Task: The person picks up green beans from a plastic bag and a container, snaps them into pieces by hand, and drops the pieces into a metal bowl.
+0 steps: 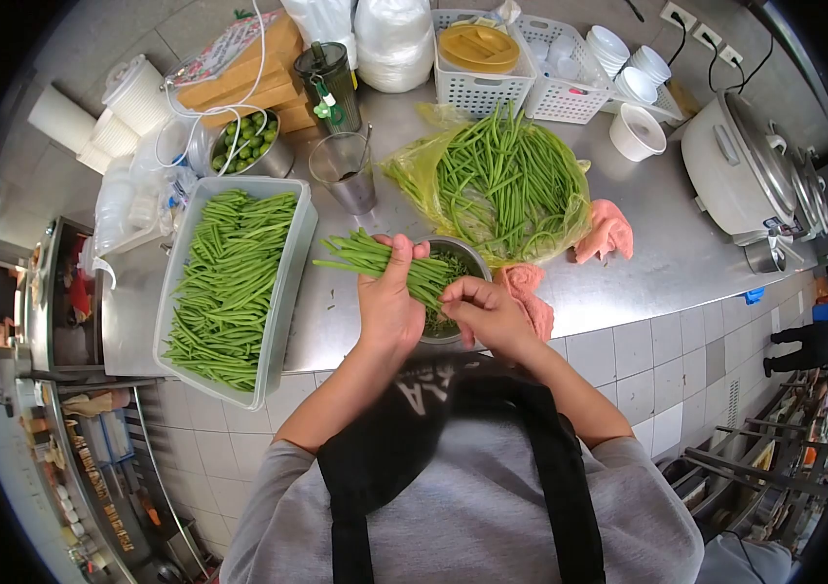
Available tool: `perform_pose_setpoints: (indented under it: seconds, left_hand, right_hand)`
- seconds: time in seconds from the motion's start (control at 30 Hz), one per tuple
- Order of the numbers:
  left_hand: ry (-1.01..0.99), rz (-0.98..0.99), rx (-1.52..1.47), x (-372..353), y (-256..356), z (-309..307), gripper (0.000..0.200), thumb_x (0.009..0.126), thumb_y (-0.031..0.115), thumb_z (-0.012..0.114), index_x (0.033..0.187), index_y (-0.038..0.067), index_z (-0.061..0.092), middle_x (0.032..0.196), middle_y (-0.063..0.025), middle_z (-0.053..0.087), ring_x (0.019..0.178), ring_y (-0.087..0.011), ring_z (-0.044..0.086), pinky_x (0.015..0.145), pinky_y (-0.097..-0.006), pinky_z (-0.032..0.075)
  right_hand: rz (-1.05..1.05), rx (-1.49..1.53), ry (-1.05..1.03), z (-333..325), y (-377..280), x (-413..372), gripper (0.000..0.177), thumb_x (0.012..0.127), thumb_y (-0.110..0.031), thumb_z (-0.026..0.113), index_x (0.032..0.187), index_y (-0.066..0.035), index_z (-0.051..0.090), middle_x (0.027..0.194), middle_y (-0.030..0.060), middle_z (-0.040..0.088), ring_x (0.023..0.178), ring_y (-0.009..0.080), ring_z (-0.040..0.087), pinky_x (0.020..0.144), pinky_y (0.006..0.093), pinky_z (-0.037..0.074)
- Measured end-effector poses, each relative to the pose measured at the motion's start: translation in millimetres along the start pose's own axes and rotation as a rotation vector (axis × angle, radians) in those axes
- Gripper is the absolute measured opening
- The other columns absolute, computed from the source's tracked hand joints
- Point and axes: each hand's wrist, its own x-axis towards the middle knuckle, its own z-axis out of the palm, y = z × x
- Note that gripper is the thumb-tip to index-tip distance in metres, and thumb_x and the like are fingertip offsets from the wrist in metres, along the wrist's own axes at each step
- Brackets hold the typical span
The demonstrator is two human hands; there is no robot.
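Note:
My left hand point(392, 300) is closed around a bunch of green beans point(360, 255), held level above a round metal bowl point(475, 255). At the right end of that bunch, the thumb and fingers of my right hand point(488, 313) are pinched together on the bean ends. Small green trimmings lie inside the bowl, partly hidden by my hands. To the left stands a clear plastic bin point(305, 229) filled with green beans. Beyond the bowl, an open yellowish plastic bag point(570, 216) holds more long beans.
A metal cup point(348, 175) stands behind my left hand. Pink cloths point(606, 232) lie by the bag. White baskets point(485, 90), a bowl of green limes point(256, 146) and a large cooker point(740, 161) line the back of the steel counter point(647, 263). A person point(808, 346) stands far right.

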Motion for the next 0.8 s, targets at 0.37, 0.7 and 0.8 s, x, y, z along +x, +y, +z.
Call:
perform_pose_setpoints:
  seconds: [0.37,0.7,0.8]
  left_hand:
    - [0.027,-0.019,0.024,-1,0,3,0.014,0.087,0.014,0.061,0.088,0.01,0.047,0.08,-0.0007,0.052,0.078,-0.0125,0.052,0.097,-0.0351,0.041]
    - [0.019,-0.032,0.001,1,-1,2,0.013,0.087,0.014,0.061,0.087,0.011,0.048,0.08,-0.0003,0.052,0.077,-0.0121,0.052,0.096,-0.0341,0.042]
    - [0.02,-0.023,-0.004,3,-1,-1,0.013,0.087,0.014,0.061,0.088,0.011,0.048,0.08,-0.0002,0.052,0.077,-0.0122,0.052,0.095,-0.0343,0.042]
  right_hand:
    - [-0.271,-0.323,0.066,2,5,0,0.01,0.079,-0.007,0.061,0.084,0.0,0.056,0.077,0.0034,0.053,0.065,0.0101,0.049,0.057,0.0242,0.039]
    - [-0.683,-0.892,0.471,-3,2,2,0.013,0.075,-0.007,0.062,0.086,-0.002,0.056,0.078,0.0067,0.056,0.055,0.0139,0.049,0.049,0.0265,0.04]
    - [-0.335,-0.523,0.316,-1,-4,-4,0.012,0.078,-0.01,0.062,0.085,-0.002,0.058,0.078,0.0037,0.056,0.056,0.0106,0.048,0.05,0.0251,0.039]
